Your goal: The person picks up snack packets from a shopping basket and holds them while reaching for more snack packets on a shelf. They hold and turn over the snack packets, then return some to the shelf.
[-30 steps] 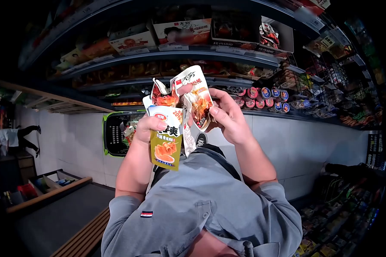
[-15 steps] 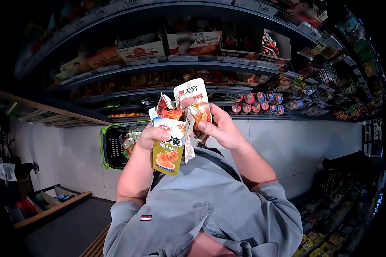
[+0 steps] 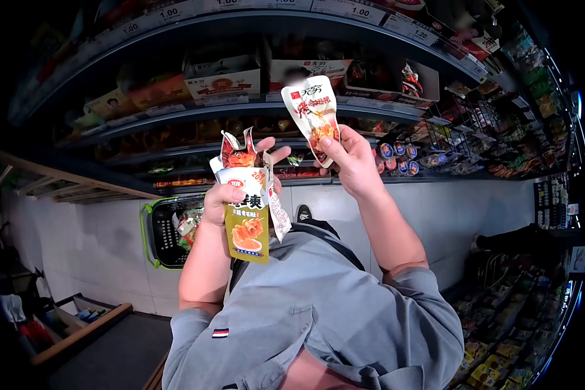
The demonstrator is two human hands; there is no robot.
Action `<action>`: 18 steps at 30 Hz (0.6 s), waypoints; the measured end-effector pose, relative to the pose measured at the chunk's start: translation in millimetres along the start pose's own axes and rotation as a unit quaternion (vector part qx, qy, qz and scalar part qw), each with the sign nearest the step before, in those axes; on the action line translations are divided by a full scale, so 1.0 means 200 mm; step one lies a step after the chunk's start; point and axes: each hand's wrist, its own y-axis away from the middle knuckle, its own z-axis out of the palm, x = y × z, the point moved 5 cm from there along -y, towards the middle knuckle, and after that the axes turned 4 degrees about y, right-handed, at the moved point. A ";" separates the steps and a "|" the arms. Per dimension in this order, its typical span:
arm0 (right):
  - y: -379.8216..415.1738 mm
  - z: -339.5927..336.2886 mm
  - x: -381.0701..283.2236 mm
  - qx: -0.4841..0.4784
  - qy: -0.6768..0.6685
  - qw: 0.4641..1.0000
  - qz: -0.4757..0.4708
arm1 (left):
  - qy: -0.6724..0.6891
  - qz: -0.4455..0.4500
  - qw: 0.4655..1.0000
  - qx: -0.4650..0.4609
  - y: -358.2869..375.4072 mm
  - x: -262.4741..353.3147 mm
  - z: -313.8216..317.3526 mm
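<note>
My left hand [image 3: 218, 203] is closed around several snack packets, its thumb pressed on the front of a gold-and-white snack packet [image 3: 248, 227]. Behind that one, a red-and-white snack packet [image 3: 239, 158] sticks up, and the fingertips show beyond it. Higher and to the right, my right hand [image 3: 354, 162] pinches the lower end of a white snack packet [image 3: 312, 107] with red and black lettering and a picture of food. The packet stands upright in front of the shelf, apart from the left hand's bundle.
Shelves with open snack boxes [image 3: 222, 75] and price labels run across the front. Pink and blue cups [image 3: 396, 156] stand on a lower shelf at right. A black basket with a green rim [image 3: 151, 237] holds packets on the floor at left. A wooden rack [image 3: 78, 170] stands beyond it.
My right hand has drawn the white packet away from the left hand's bundle, up and to the right. The left hand, still holding its packets, has shifted slightly left.
</note>
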 end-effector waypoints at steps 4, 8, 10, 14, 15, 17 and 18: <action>-0.30 -0.17 -0.17 0.046 -0.058 0.997 0.017 | 0.028 -0.008 1.000 -0.002 -0.04 -0.06 -0.04; -0.50 -0.23 -0.26 0.075 -0.086 0.993 0.037 | 0.064 0.004 0.998 0.000 -0.07 -0.12 -0.07; -0.57 -0.23 -0.29 0.066 -0.054 0.996 0.008 | 0.073 0.006 0.997 0.006 -0.06 -0.14 -0.08; -0.63 -0.16 -0.34 0.073 0.064 0.995 -0.022 | 0.087 0.008 0.996 0.005 -0.06 -0.18 -0.11; -0.66 -0.13 -0.34 0.067 0.065 0.995 -0.021 | 0.091 0.011 0.996 0.008 -0.06 -0.19 -0.12; -0.73 -0.12 -0.37 0.134 0.073 0.982 -0.114 | 0.098 0.012 0.995 0.011 -0.07 -0.22 -0.13; -0.78 -0.13 -0.38 0.127 0.073 0.983 -0.110 | 0.099 0.002 0.995 0.018 -0.08 -0.23 -0.12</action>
